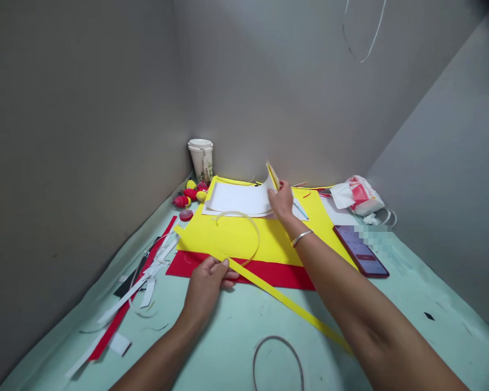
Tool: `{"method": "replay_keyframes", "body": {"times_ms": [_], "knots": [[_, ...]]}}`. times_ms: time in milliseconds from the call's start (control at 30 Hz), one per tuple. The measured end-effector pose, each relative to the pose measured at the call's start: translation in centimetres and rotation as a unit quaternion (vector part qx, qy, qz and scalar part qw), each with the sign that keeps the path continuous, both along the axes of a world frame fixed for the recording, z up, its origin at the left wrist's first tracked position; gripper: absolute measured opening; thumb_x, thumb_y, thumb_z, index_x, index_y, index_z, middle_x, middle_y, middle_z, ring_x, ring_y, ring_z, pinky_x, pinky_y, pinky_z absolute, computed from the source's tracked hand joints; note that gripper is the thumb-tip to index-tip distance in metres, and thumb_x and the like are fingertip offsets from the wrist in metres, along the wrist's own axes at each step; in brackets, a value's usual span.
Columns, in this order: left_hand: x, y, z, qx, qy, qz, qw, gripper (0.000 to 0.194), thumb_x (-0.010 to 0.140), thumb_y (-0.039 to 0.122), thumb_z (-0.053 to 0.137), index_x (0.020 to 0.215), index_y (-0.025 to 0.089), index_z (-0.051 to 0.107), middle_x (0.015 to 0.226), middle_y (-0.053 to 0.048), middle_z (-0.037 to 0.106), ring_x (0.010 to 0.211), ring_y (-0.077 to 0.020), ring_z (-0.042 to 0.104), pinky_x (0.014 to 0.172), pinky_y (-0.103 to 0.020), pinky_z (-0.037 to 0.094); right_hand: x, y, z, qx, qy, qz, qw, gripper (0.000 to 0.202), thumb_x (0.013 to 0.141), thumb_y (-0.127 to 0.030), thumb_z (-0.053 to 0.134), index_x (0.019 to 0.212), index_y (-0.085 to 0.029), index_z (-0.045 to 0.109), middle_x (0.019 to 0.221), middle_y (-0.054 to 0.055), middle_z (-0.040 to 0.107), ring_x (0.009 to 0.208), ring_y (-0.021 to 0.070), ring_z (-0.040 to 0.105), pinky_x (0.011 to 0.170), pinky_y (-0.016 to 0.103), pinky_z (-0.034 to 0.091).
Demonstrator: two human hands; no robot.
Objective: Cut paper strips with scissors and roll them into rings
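My left hand [209, 277] pinches one end of a long yellow strip [281, 296] near the front edge of the sheets. The strip slants down to the right and passes behind my right forearm. Farther back, my right hand [282, 200] grips the raised right side of some white paper [238, 196], with a yellow edge showing there. That paper lies on a large yellow sheet [244, 236], and a red sheet [277, 276] sticks out beneath it. A thin curled strip [257, 233] arches over the yellow sheet. A blue pen [300, 209] lies beside my right wrist.
Red, white and black offcuts [124, 309] litter the left side. A lidded paper cup [201, 160] and red-and-yellow yarn pieces [191, 194] stand at the back left. To the right are a phone [361, 252] and a tissue pack [364, 195]. Grey walls [269, 98] enclose the table.
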State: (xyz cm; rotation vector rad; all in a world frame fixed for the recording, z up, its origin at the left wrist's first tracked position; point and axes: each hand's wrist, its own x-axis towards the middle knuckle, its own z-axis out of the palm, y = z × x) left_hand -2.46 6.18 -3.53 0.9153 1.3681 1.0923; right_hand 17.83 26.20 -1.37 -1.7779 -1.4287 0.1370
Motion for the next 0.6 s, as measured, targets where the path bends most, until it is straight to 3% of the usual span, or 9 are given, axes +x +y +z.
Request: {"method": "replay_keyframes", "body": {"times_ms": [133,267,333,433,500,600], "knots": [[0.0,-0.1,0.0,0.006,0.01,-0.004,1.0,0.026,0.076,0.041,0.064,0.079,0.015,0.059,0.068,-0.005,0.072,0.057,-0.0146,0.065,0.058,-0.024,0.049,3.8,-1.3,-0.6,-0.03,0.05,-0.104,0.993,0.064,0.084,-0.041,0.052,0.134,-0.006,0.034,0.12,0.024,0.053,0.109,0.032,0.053,0.09,0.042,0.044],[0.0,-0.1,-0.1,0.007,0.005,0.001,1.0,0.026,0.075,0.041,0.065,0.077,0.015,0.059,0.066,-0.005,0.071,0.055,-0.0142,0.065,0.057,-0.024,0.049,5.4,-3.9,0.0,0.0,0.019,-0.143,0.99,0.069,0.086,-0.034,0.049,0.14,-0.003,0.02,0.139,0.03,0.031,0.133,0.0378,0.028,0.104,0.051,0.028],[0.0,0.0,-0.1,0.005,0.004,0.002,1.0,0.027,0.075,0.041,0.066,0.077,0.015,0.059,0.067,-0.005,0.072,0.054,-0.0138,0.064,0.057,-0.024,0.05,5.3,-5.1,0.6,-0.001,-0.02,-0.106,0.994,0.064,0.088,-0.032,0.047,0.141,-0.007,0.022,0.141,0.026,0.03,0.135,0.0351,0.025,0.105,0.049,0.026],[0.0,0.0,-0.1,0.01,0.005,-0.002,1.0,0.028,0.075,0.042,0.066,0.077,0.016,0.057,0.069,-0.006,0.072,0.057,-0.0151,0.066,0.056,-0.025,0.051,4.3,-7.0,1.2,-0.057,-0.095,0.026,0.994,0.046,0.086,-0.033,0.052,0.128,-0.014,0.047,0.126,0.016,0.051,0.119,0.028,0.047,0.098,0.038,0.037],[0.1,0.0,0.0,0.012,0.006,-0.004,1.0,0.028,0.075,0.042,0.066,0.077,0.016,0.057,0.069,-0.006,0.072,0.059,-0.0161,0.067,0.056,-0.025,0.052,3.2,-8.7,1.1,-0.115,-0.147,0.13,0.974,0.031,0.081,-0.034,0.061,0.108,-0.019,0.062,0.109,0.01,0.062,0.1,0.0233,0.058,0.087,0.032,0.043],[0.2,-0.1,0.2,0.009,0.014,-0.004,1.0,0.027,0.077,0.041,0.065,0.076,0.016,0.056,0.068,-0.006,0.072,0.059,-0.0159,0.067,0.057,-0.025,0.052,1.4,-11.9,0.7,-0.18,-0.216,0.222,0.933,0.026,0.076,-0.032,0.065,0.099,-0.02,0.066,0.104,0.009,0.065,0.087,0.0225,0.062,0.074,0.029,0.046]]}}
